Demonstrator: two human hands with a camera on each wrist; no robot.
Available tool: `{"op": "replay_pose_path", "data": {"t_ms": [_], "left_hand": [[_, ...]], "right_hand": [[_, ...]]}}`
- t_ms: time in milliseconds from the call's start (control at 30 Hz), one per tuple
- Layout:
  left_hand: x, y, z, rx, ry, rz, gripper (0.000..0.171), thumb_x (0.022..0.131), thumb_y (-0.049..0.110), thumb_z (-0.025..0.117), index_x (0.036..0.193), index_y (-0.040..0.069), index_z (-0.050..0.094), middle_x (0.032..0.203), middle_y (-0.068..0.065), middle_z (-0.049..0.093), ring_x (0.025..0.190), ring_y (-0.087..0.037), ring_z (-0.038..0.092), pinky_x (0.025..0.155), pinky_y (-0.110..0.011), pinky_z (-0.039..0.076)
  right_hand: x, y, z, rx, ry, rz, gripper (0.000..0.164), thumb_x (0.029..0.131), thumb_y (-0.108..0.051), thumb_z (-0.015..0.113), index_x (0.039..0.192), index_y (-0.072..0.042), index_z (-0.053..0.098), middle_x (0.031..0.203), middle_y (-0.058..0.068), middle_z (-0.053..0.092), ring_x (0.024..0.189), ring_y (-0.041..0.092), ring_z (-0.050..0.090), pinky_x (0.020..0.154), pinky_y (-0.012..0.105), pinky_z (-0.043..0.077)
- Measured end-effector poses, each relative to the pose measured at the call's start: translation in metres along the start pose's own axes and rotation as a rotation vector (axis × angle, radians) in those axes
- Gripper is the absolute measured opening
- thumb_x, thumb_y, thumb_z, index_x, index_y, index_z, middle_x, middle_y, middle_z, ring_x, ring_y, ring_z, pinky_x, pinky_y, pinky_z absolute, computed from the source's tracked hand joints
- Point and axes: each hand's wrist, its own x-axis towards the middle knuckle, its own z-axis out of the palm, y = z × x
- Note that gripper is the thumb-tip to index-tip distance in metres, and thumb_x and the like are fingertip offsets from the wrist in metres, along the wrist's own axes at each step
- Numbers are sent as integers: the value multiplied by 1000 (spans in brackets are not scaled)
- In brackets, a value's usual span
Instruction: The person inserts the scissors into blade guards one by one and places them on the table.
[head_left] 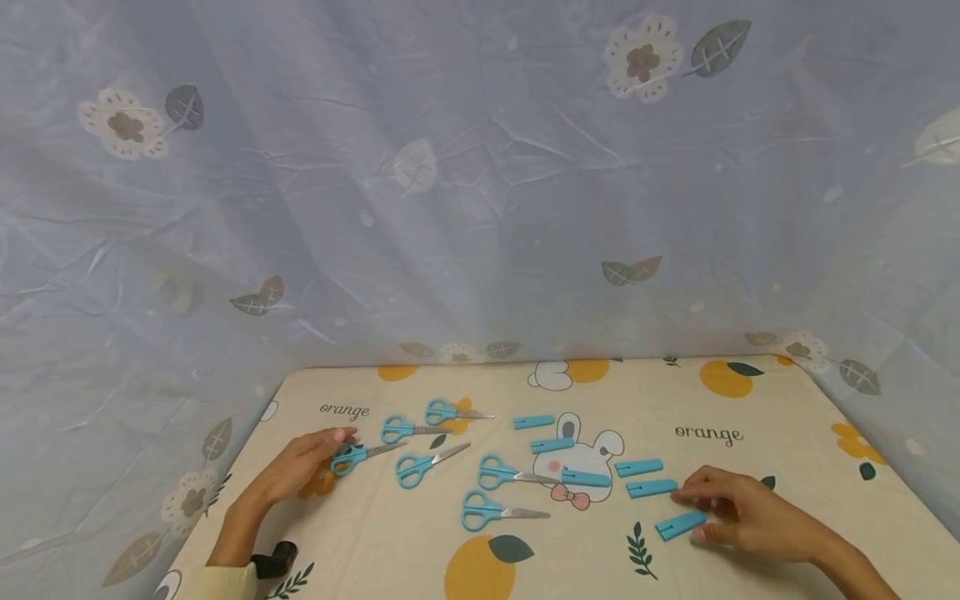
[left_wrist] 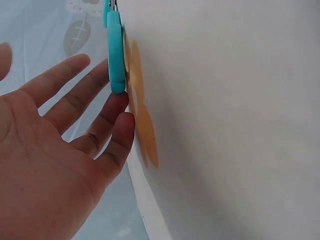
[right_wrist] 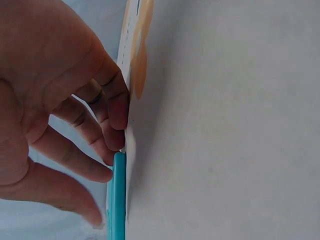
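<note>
My left hand (head_left: 303, 465) is at the left of the table, fingers spread and relaxed, beside the blue handle of a pair of scissors (head_left: 366, 455). In the left wrist view the fingertips lie right at the scissors' handle loop (left_wrist: 116, 55), the thumb apart from it. My right hand (head_left: 761, 518) is low over the table at the right, bent fingers and thumb parted around the near end of a blue blade cover (head_left: 681, 525). The right wrist view shows that cover (right_wrist: 118, 195) on the cloth between thumb and fingers, not pinched.
More blue-handled scissors (head_left: 431, 463) lie left and centre, blades pointing right. Several other blue blade covers (head_left: 651, 488) lie right of them; one cover (head_left: 585, 478) sits at the tip of one pair of scissors (head_left: 498, 472). A patterned cloth (head_left: 585, 550) covers the table; a curtain (head_left: 480, 317) hangs behind.
</note>
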Motion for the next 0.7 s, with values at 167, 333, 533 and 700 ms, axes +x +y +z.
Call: {"op": "replay_pose_path", "data": {"t_ms": [167, 333, 533, 700], "left_hand": [[2, -1, 3, 75, -1, -3, 51, 111, 36, 59, 152, 5, 60, 145, -18, 66, 119, -31, 66, 97, -46, 56], [6, -3, 5, 121, 0, 69, 49, 101, 19, 75, 146, 3, 65, 136, -14, 70, 101, -19, 56, 84, -30, 47], [8, -5, 6, 141, 8, 159, 51, 95, 10, 80, 143, 0, 65, 131, -14, 72, 104, -26, 61, 82, -29, 49], [9, -5, 9, 178, 32, 198, 51, 93, 8, 83, 140, -2, 67, 127, -15, 73, 114, -33, 67, 89, -32, 55]], "right_hand": [[0, 3, 0, 24, -30, -21, 42, 95, -24, 82, 131, -3, 76, 114, -1, 69, 93, 10, 57, 71, 22, 49], [0, 3, -1, 42, -59, -22, 42, 96, -23, 80, 132, -1, 75, 116, -1, 68, 104, 3, 61, 88, 12, 54], [2, 3, 0, 10, -59, -10, 35, 95, -18, 82, 127, -5, 78, 112, -2, 67, 97, 6, 56, 77, 17, 50], [3, 4, 3, -29, -15, -49, 31, 92, -13, 83, 122, -6, 80, 106, -4, 67, 88, 9, 54, 66, 24, 45]]}}
